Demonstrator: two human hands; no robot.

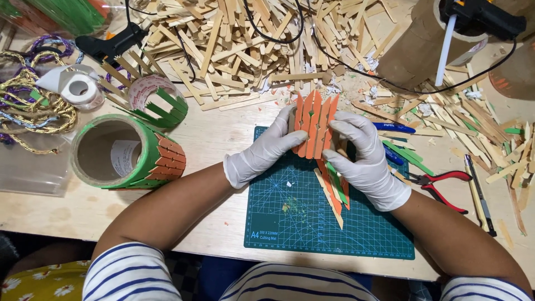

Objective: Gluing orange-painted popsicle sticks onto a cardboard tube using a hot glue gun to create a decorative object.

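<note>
I clamp my left hand [262,153] and right hand [365,161] on the light, fragile orange-clothespin-clad cardboard tube [313,124], gripping its sides gently.

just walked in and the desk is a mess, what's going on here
A person in white gloves holds a cardboard tube clad in orange sticks over a green cutting mat. The left hand steadies one side and the right hand presses the other. More orange and green sticks lie on the mat. A finished green and orange tube lies to the left, red pliers to the right.
</note>
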